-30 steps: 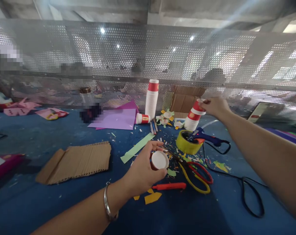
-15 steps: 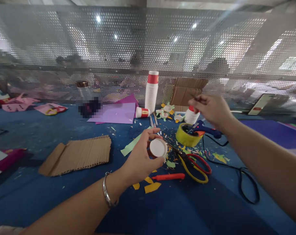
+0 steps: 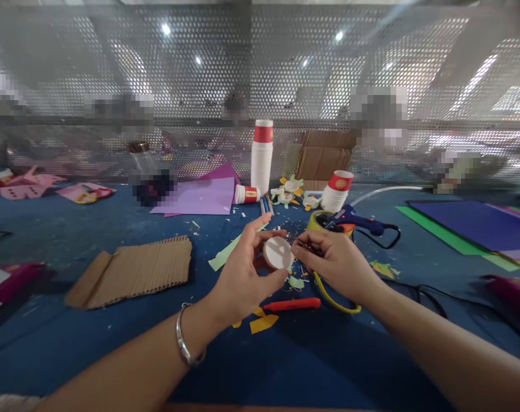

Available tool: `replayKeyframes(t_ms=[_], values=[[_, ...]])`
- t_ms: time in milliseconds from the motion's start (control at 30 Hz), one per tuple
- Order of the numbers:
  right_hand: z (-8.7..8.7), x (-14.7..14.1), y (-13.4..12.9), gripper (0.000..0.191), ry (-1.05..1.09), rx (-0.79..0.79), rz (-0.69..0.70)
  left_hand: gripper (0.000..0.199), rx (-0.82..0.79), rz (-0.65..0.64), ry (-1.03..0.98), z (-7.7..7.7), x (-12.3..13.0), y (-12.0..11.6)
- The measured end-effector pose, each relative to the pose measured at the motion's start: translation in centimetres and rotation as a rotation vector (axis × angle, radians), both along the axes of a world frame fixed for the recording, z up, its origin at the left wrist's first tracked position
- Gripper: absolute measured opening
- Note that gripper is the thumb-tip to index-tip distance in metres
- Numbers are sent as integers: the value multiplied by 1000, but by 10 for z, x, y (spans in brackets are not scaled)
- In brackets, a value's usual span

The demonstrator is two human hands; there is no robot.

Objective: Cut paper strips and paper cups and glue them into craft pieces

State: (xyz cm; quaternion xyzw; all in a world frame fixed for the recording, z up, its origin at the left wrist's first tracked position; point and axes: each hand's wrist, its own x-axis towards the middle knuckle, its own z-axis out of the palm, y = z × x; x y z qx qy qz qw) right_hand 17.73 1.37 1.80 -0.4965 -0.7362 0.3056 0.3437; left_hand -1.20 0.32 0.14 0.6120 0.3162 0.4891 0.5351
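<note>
- On the table (image 3: 324, 366), your step seems close two-handed work.
- Your left hand (image 3: 243, 281) clamps the cup (image 3: 278, 253), near centre.
- Your right hand (image 3: 341, 262), just right, is pinched together; anything held is unclear.
- Next, the cup calls for a steady left hold.

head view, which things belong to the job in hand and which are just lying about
Likely in the job: round white piece in the left hand; the right hand is close beside it, its hold unclear.

Apparently just lying about: corrugated cardboard, lilac paper, tall cup stack.
</note>
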Motion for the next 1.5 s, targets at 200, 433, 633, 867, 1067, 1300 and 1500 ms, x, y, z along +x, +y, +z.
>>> replayKeyframes(t_ms=[200,433,633,867,1067,1300,1500], values=[[-8,1,-2,24,32,36,-36,82,-194,-48,-66,2,-1,0],[-10,2,-4,22,52,77,-87,50,-417,-180,-144,7,-3,1],[-6,4,-8,21,77,113,-65,41,-391,-284,-137,12,-9,2],[7,11,-12,32,146,60,12,45,-66,-232,65,12,-19,12],[7,13,-12,39,32,-11,98,44,72,-135,159,10,-24,20],[3,13,-11,46,-33,-54,152,41,179,-117,242,11,-27,21],[3,12,-12,49,-54,-63,168,40,302,-96,317,11,-26,17]])
